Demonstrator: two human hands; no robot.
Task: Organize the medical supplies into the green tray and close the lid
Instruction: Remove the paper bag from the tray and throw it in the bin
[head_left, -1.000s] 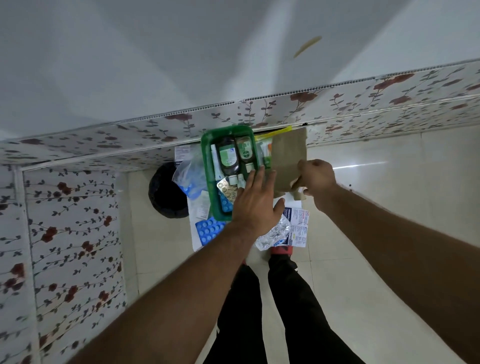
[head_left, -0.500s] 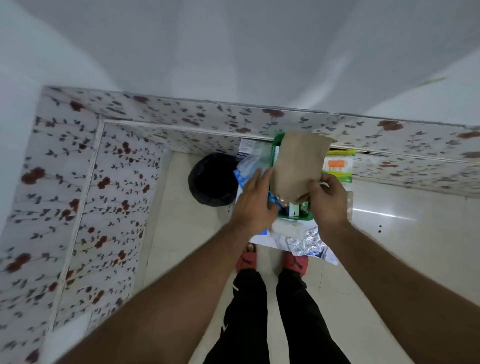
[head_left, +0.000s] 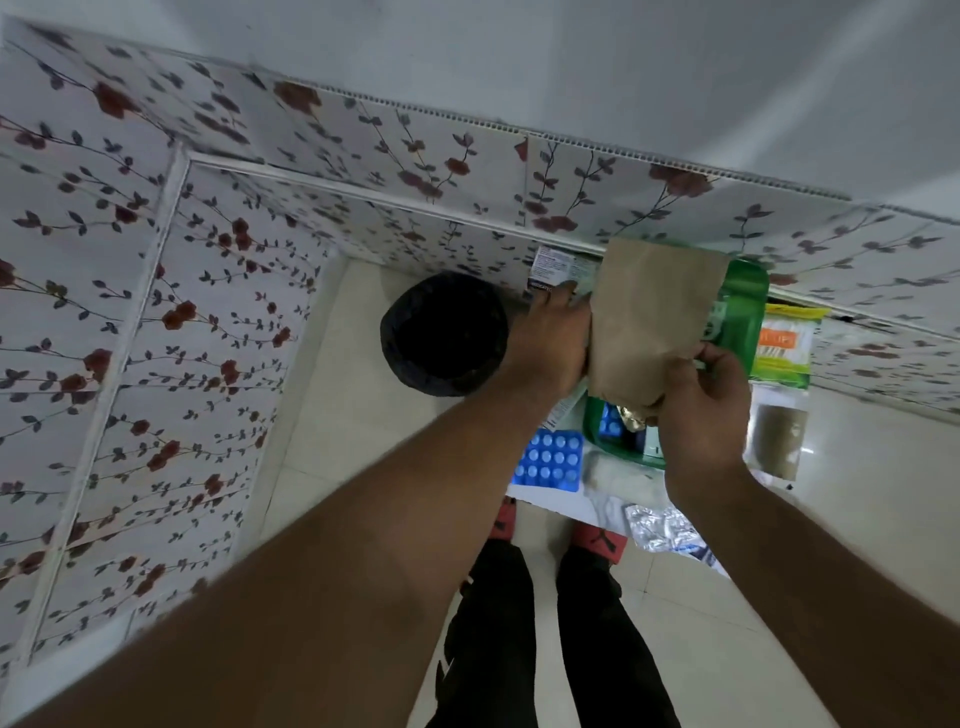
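Observation:
A green tray (head_left: 740, 317) lies on the floor by the flowered wall, with blister packs visible in its near end. A brown paper bag (head_left: 647, 322) covers most of the tray. My right hand (head_left: 701, 400) pinches the bag's near right corner. My left hand (head_left: 553, 338) presses against the bag's left edge, fingers hidden behind it. A blue blister pack (head_left: 550, 460) lies on the floor just left of the tray's near end.
A black round bin (head_left: 444, 332) stands left of the tray. A green-yellow packet (head_left: 784, 348), a clear bag of brown powder (head_left: 776, 439), a silver foil strip (head_left: 662, 527) and leaflets lie around the tray. My legs and red shoes are below.
The bag has moved from the tray's right side to over the tray. My left hand left the tray's contents and went to the bag's left edge. The view shifted left.

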